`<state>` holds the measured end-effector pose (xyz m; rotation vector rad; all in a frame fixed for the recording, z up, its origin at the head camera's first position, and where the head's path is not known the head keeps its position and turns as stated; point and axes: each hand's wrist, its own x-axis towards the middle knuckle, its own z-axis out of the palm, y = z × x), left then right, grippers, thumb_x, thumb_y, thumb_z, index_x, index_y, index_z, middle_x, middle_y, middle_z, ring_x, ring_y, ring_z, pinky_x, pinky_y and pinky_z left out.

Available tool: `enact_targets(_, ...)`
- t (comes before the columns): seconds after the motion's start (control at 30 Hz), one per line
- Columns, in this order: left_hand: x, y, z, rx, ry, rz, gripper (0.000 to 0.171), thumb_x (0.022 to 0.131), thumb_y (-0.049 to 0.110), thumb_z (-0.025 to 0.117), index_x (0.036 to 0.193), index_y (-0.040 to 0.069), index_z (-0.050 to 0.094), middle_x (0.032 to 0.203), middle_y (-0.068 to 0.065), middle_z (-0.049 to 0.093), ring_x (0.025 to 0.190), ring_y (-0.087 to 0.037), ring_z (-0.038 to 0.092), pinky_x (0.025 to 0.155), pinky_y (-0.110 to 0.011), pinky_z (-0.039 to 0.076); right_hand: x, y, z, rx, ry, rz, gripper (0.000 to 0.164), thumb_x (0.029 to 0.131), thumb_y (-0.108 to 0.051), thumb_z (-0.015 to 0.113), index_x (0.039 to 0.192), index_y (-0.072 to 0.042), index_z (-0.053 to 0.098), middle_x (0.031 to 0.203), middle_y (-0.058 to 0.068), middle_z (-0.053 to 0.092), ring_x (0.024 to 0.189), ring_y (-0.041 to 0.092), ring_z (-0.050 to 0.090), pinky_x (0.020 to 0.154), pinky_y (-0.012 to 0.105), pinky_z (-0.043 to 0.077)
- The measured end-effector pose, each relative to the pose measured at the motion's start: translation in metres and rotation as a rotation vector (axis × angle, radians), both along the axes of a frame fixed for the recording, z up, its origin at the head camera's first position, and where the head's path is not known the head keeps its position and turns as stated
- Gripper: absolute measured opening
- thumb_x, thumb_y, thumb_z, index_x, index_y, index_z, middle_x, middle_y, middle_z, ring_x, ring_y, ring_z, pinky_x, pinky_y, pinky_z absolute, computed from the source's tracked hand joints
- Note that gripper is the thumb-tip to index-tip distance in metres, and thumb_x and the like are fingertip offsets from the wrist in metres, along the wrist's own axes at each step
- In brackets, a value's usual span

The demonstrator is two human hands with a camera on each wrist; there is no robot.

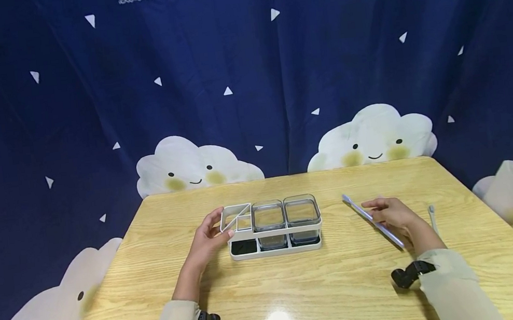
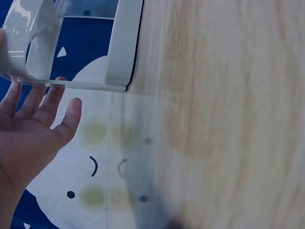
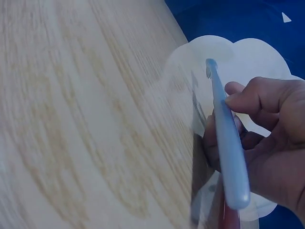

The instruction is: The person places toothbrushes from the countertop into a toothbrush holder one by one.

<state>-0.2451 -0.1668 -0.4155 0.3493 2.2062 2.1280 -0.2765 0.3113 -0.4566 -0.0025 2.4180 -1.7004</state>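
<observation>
My left hand point(image 1: 208, 240) holds the left end of a white toothbrush rack point(image 1: 287, 231), thumb over the front rail and fingers along the end wall. Two clear square cups, a middle cup point(image 1: 268, 209) and a right cup point(image 1: 300, 203), sit in the rack. The rack's left section has slanted dividers. At the right, my right hand point(image 1: 393, 213) pinches a pale blue toothbrush point(image 3: 231, 148) between thumb and fingers. Its head points away toward the back left. A reddish strip point(image 3: 231, 217) shows below the handle end, mostly hidden by it.
Another toothbrush, greyish point(image 1: 433, 217), lies right of my right forearm, partly hidden by it. The wooden table point(image 1: 336, 297) ends at the back against a dark blue curtain point(image 1: 225, 38) with white clouds. A small black camera is strapped to each wrist.
</observation>
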Motion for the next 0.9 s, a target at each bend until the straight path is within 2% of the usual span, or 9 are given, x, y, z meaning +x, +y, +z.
enact_targets(0.1,-0.007,-0.003,-0.010,0.002,0.018,0.005,0.065,0.083,-0.001,0.067,0.140,0.006,0.038,0.137,-0.018,0.041,0.112,-0.034,0.048,0.080,-0.027,0.048,0.001,0.000,0.001,-0.017,-0.004,0.000,0.052,0.081,0.008,0.056,0.131,0.012,0.043,0.095,0.012,0.055,0.077,0.017,0.049,0.060,0.027,0.046)
enact_targets(0.23,-0.013,-0.005,-0.022,0.013,0.032,0.004,0.065,0.082,0.002,0.069,0.140,0.009,0.039,0.137,-0.016,0.043,0.111,-0.031,0.049,0.080,-0.028,0.048,0.002,0.000,0.000,-0.091,-0.023,0.010,0.055,0.079,0.010,0.055,0.132,0.013,0.040,0.096,0.011,0.055,0.077,0.017,0.050,0.061,0.027,0.046)
enact_targets(0.37,-0.012,-0.005,-0.018,0.023,0.014,-0.005,0.065,0.083,-0.003,0.066,0.141,0.006,0.037,0.138,-0.019,0.041,0.112,-0.032,0.048,0.079,-0.027,0.048,0.004,-0.001,0.000,-0.176,-0.040,0.033,0.055,0.079,0.012,0.053,0.132,0.015,0.038,0.096,0.010,0.058,0.076,0.016,0.054,0.063,0.029,0.048)
enact_targets(0.5,-0.005,-0.002,-0.007,0.009,0.015,-0.011,0.065,0.084,-0.006,0.063,0.141,0.001,0.034,0.137,-0.023,0.040,0.111,-0.034,0.048,0.078,-0.026,0.048,0.006,-0.001,-0.001,-0.261,-0.049,0.051,0.053,0.082,0.011,0.052,0.132,0.016,0.037,0.096,0.010,0.060,0.076,0.015,0.056,0.064,0.029,0.049)
enact_targets(0.7,0.002,0.001,0.002,-0.013,0.009,-0.008,0.066,0.084,-0.005,0.064,0.141,0.000,0.033,0.137,-0.023,0.039,0.111,-0.033,0.048,0.079,-0.025,0.048,0.009,-0.002,0.003,-0.421,-0.051,0.067,0.049,0.085,0.013,0.050,0.133,0.014,0.038,0.096,0.011,0.057,0.081,0.017,0.059,0.066,0.029,0.050)
enact_targets(0.8,0.003,0.001,0.003,-0.014,0.010,-0.007,0.066,0.083,-0.004,0.064,0.142,0.000,0.032,0.138,-0.023,0.039,0.110,-0.032,0.048,0.079,-0.025,0.048,0.010,-0.003,0.005,-0.505,-0.052,0.068,0.046,0.085,0.015,0.048,0.130,0.008,0.048,0.095,0.011,0.056,0.081,0.018,0.059,0.066,0.029,0.051)
enact_targets(0.9,0.002,0.001,0.003,-0.018,0.014,-0.003,0.066,0.083,-0.003,0.065,0.141,0.000,0.033,0.138,-0.022,0.039,0.108,-0.031,0.049,0.078,-0.025,0.048,0.011,-0.004,0.006,-0.594,-0.042,0.080,0.043,0.084,0.018,0.044,0.118,-0.003,0.062,0.094,0.011,0.057,0.080,0.017,0.059,0.066,0.028,0.051)
